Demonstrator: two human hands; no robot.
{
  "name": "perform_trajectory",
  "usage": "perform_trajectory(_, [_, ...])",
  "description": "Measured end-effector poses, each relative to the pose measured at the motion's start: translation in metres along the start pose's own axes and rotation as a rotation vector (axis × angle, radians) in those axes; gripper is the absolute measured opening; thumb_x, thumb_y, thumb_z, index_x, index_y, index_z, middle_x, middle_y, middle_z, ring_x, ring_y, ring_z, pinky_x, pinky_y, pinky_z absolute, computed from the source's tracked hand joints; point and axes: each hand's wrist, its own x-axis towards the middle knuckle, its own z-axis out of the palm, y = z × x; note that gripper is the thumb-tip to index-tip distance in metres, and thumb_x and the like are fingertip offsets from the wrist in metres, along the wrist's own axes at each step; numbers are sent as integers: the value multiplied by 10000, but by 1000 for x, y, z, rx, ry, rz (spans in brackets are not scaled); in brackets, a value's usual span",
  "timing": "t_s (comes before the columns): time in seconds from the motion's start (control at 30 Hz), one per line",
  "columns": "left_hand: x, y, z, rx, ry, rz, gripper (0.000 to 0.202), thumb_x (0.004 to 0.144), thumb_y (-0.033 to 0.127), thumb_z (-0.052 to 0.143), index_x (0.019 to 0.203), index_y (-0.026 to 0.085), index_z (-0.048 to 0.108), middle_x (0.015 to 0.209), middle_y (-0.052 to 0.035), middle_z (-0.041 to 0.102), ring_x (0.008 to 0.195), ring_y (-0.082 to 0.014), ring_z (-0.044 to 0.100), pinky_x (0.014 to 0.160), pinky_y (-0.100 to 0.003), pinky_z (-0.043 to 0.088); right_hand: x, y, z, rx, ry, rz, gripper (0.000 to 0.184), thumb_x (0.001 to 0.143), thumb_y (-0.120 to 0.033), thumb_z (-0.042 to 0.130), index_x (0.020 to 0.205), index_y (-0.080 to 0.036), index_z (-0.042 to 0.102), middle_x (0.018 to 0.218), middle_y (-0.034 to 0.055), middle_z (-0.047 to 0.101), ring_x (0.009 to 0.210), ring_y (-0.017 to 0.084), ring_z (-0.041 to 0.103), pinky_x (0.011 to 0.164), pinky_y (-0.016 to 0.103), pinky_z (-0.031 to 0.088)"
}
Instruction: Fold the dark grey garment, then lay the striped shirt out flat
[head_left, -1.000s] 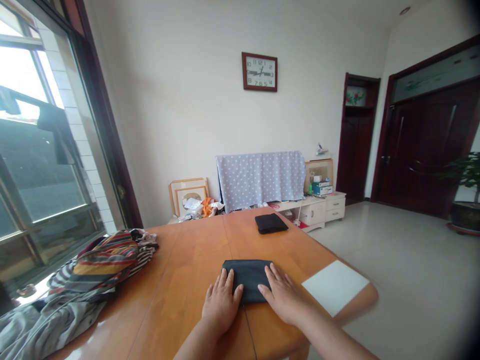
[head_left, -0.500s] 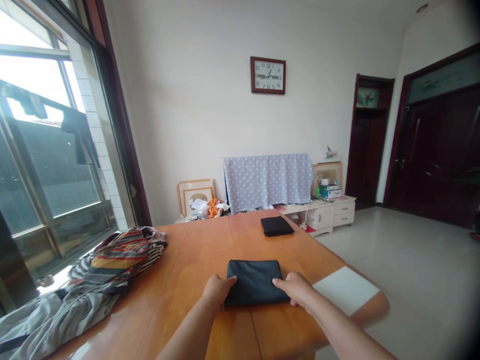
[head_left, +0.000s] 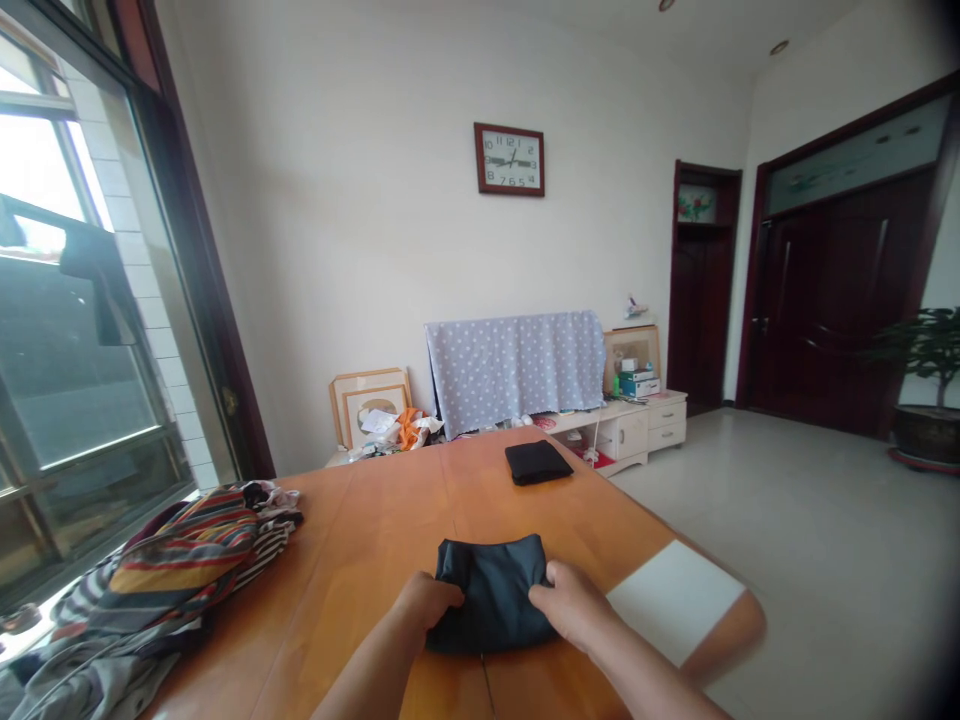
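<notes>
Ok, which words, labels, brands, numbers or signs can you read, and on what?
"1" to "12": dial of the wall clock; the 9 is hard to make out.
Small boxes: any print is too small to read.
Held dark cloth, black folded cloth: no text visible.

We are in a home: we see a clock (head_left: 510, 160) at the upper centre, clothes (head_left: 187, 548) heaped at lower left, a cabinet (head_left: 666, 424) right of centre and a plant (head_left: 934, 345) at the right edge.

Clothes (head_left: 187, 550) left, cloth (head_left: 495, 600) centre, sheet (head_left: 679, 600) right
</notes>
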Motion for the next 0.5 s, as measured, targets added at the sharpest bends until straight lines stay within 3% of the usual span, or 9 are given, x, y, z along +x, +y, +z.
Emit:
perform_trajectory(0.27, [9, 22, 10, -105, -16, -73, 180, 622, 185, 672, 765, 218, 567, 636, -32, 690, 592, -220, 670, 509, -275, 486, 19, 11, 3, 343, -15, -5, 139, 721, -300, 575, 740, -240, 450, 630, -45, 509, 604, 137, 499, 522, 235, 282])
perform_trajectory(0.37, [25, 31, 20, -202, -48, -74, 191, 661, 208, 657, 835, 200, 578, 738, -69, 729, 650, -221, 697, 575, -293, 533, 44, 19, -5, 410, 17, 20, 207, 703, -313, 593, 742, -249, 400, 604, -61, 456, 596, 136, 474, 516, 232, 279])
perform_trajectory(0.5, [52, 48, 40, -453, -122, -43, 394, 631, 170, 706, 1013, 184, 611, 868, -86, 749, 718, -224, 714, 655, -318, 564, 90, 22, -27, 472, 28, 4, 238, 693, -343, 616, 762, -251, 408, 635, -61, 494, 622, 141, 485, 536, 233, 310])
